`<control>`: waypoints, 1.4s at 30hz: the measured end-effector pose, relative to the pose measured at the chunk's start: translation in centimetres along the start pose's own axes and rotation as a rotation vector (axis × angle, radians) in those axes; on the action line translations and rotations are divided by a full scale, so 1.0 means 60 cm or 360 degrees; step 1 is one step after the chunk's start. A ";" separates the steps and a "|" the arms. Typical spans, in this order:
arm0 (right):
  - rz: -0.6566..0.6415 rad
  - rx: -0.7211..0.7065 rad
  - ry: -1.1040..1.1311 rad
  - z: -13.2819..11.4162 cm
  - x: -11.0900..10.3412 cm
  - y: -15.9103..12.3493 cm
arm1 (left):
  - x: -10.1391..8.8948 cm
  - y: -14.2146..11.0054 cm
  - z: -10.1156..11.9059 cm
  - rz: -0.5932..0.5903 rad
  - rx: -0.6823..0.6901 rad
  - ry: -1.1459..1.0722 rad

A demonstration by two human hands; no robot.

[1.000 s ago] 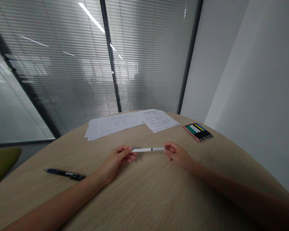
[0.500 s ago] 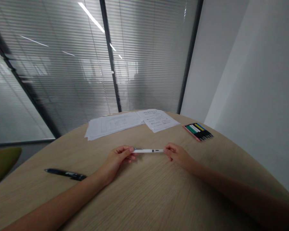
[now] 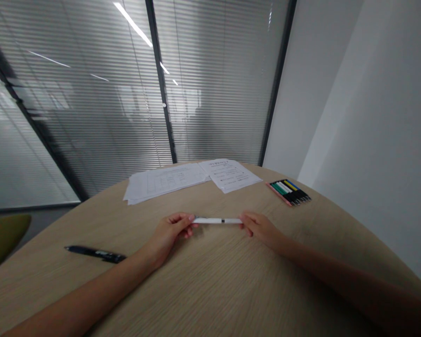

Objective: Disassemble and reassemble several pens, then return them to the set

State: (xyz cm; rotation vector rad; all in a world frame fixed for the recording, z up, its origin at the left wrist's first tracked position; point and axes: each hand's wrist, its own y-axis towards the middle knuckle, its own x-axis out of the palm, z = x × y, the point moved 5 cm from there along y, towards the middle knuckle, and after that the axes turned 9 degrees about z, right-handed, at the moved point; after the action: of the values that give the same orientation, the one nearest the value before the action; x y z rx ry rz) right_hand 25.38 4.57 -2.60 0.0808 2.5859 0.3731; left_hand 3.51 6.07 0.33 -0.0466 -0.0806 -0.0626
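Note:
A white pen (image 3: 212,220) with a narrow dark band near its middle is held level above the table, stretched between both hands. My left hand (image 3: 173,229) pinches its left end, where a metal clip shows by the thumb. At the other end, my right hand (image 3: 256,224) has its fingers closed round the pen; the tip is hidden in them. A black pen (image 3: 94,253) lies on the table, its right end reaching my left forearm.
Several printed sheets (image 3: 168,181) overlap near the far edge of the round wooden table (image 3: 217,290). Right of them is a pink-edged tray (image 3: 279,194) of several pens, green, white, yellow, blue and black. A green chair (image 3: 7,234) stands at the left.
The right-hand part of the white pen has turned about its long axis: a dark mark beside the band no longer shows. My right hand's fingers have shifted slightly; my left hand stays put.

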 end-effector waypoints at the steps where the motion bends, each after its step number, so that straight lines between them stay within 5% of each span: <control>1: -0.0001 0.0020 -0.0072 0.002 -0.001 0.000 | 0.001 -0.001 0.001 -0.0005 0.0003 0.0002; 6: 0.0043 -0.0010 -0.0110 0.002 -0.003 0.001 | 0.000 -0.001 0.000 0.0008 -0.0006 -0.0004; 17: 0.0135 0.0125 0.0391 0.007 0.003 0.009 | -0.017 0.011 -0.005 0.0133 0.0029 -0.0104; 42: 0.0417 0.0221 0.0549 0.029 -0.019 0.016 | -0.058 0.033 -0.007 0.0496 0.0080 -0.0555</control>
State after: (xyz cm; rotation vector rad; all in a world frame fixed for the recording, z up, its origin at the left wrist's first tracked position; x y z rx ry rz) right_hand 27.23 5.74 -3.21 0.4431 2.9494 0.3233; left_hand 0.20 8.23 -0.43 -0.0189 -0.4218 0.2604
